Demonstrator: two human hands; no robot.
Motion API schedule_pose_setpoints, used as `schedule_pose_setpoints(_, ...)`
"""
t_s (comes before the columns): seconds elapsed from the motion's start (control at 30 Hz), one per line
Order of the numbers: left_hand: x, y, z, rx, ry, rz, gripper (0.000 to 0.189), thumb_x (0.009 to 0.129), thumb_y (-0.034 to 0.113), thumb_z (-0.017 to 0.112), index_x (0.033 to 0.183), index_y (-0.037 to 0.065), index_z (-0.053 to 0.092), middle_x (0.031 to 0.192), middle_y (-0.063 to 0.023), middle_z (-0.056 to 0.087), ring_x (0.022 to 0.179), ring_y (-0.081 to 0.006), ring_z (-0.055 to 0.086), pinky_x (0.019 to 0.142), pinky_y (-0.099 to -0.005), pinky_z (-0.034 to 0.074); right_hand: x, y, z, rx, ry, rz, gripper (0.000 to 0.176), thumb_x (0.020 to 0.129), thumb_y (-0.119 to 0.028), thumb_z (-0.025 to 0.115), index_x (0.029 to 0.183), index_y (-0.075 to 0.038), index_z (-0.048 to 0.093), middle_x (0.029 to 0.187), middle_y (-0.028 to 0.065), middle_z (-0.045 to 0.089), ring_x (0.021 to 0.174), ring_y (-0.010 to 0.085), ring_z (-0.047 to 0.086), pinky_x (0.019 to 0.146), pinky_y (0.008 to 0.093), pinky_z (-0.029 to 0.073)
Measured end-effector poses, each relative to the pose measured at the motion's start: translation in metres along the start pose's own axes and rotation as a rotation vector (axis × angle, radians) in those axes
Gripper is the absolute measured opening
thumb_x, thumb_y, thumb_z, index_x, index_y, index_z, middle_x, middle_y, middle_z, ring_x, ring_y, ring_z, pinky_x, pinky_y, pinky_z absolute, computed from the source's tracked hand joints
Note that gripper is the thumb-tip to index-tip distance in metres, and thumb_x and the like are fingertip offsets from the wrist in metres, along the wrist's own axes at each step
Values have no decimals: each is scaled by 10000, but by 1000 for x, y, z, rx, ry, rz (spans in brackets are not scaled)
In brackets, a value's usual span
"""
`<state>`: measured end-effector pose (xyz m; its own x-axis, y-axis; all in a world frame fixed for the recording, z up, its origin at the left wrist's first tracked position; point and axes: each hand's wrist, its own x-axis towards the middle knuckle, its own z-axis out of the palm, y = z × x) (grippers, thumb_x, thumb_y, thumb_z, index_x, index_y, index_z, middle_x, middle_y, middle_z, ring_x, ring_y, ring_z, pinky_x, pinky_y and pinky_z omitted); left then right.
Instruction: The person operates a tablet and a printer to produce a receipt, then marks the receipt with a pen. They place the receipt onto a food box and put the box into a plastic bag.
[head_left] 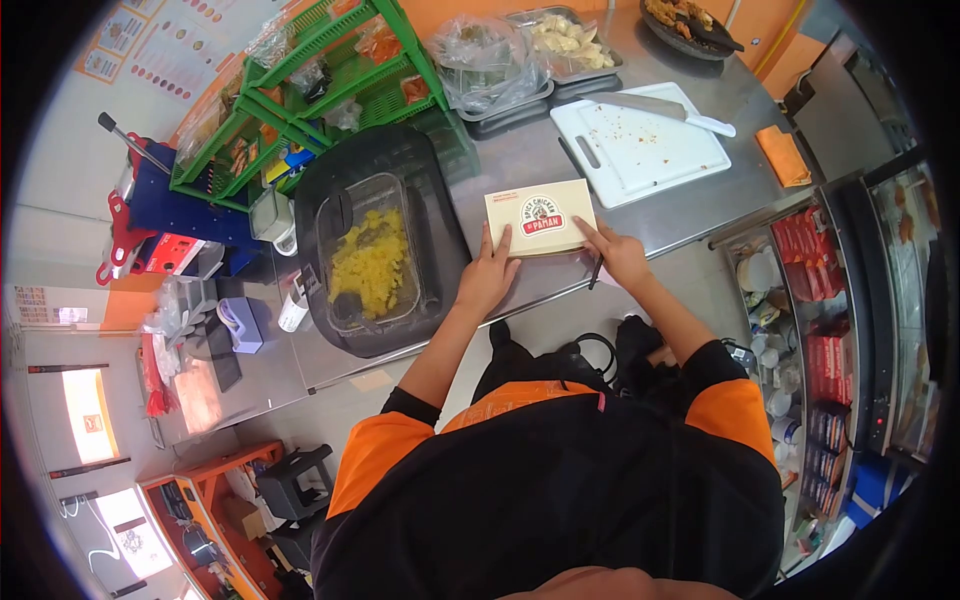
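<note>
While both hands rest on box (540, 218), box lies flat on counter (530, 160), near front edge. Left hand (487, 278) flat, fingers loosely spread on box's near-left corner, gripping nothing. Right hand (620, 255) on box's right edge, thin dark stick (595, 272) under it; can't tell if gripped. Tub of yellow food (370, 262) just left of box. Cutting board (640, 150) with knife (665, 108) behind box.

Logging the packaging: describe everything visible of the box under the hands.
The box is flat, closed, pale tan, cardboard by its look, with a round red-and-white logo printed on top. It lies level on the steel counter, just nearer than the white cutting board. The left hand rests on its near left corner; the right hand touches its near right corner.
</note>
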<state>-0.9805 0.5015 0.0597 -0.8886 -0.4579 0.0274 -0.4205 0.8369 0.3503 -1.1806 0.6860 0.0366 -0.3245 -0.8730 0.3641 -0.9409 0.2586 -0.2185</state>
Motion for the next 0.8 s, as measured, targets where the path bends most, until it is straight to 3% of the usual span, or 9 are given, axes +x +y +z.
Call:
schedule_pose_setpoints(0.07,4,-10,8,3,-9,1,529,919,252,486,1416,167,328,1391,-307,314,914,-402,623,742,-422,539,-2,0,1,-4,-19,-5,518,885,-352,537,1379,-286,392,1224,149,561,517,271,598,456,340,485)
schedule_pose_setpoints(0.17,4,-12,27,-70,163,1,562,881,212,573,1401,158,366,1324,-296,415,1048,-399,575,835,-401,513,-4,-3,1,-26,-41,24,523,886,-351,529,1385,-297,380,1227,130,565,555,261,614,468,330,495)
schedule_pose_setpoints(0.27,3,-13,25,-587,237,-47,492,888,223,549,1351,104,431,1321,-265,439,1066,-309,584,849,-358,489,-3,-6,-1,13,-66,75,527,886,-340,533,1386,-305,372,1236,147,554,575,274,618,486,343,503)
schedule_pose_setpoints(0.37,20,-13,53,-1031,381,-532,421,894,190,539,1274,27,461,1286,-220,484,1102,-265,553,902,-348,439,-6,-14,8,96,-11,175,522,884,-312,547,1379,-316,382,1215,152,566,603,294,622,516,360,510)
schedule_pose_setpoints(0.47,35,-12,36,-951,99,-444,460,906,234,544,1262,-7,382,1258,-182,504,1121,-270,525,934,-359,410,-3,-17,17,235,92,277,504,892,-262,555,1369,-314,401,1134,160,602,641,312,628,551,372,505)
schedule_pose_setpoints(0.57,42,-17,55,-1143,161,-402,496,907,272,555,1287,59,318,1218,-151,522,1106,-263,519,919,-379,419,-5,-24,15,412,47,424,473,905,-218,547,1354,-305,428,1042,166,633,689,326,634,588,381,494)
schedule_pose_setpoints(0.63,31,3,28,-1309,47,-524,475,906,291,561,1268,94,324,1189,-142,531,1080,-257,530,899,-389,430,-3,-33,-7,456,-32,522,460,908,-206,535,1346,-305,437,1010,162,641,717,332,635,617,393,486)
schedule_pose_setpoints(0.7,27,14,3,-1390,-33,-525,409,899,307,574,1206,143,358,1147,-133,539,1034,-235,552,863,-397,451,-12,-42,-18,486,108,516,451,907,-163,529,1334,-290,461,1000,165,644,746,308,648,638,375,489)
schedule_pose_setpoints(0.8,0,20,-27,-1387,-46,-383,613,828,218,664,1286,99,274,1143,-170,456,1030,-272,553,814,-390,510,-32,-73,-52,553,111,610,460,897,-68,527,1326,-228,486,1056,157,641,877,252,662,727,323,498)
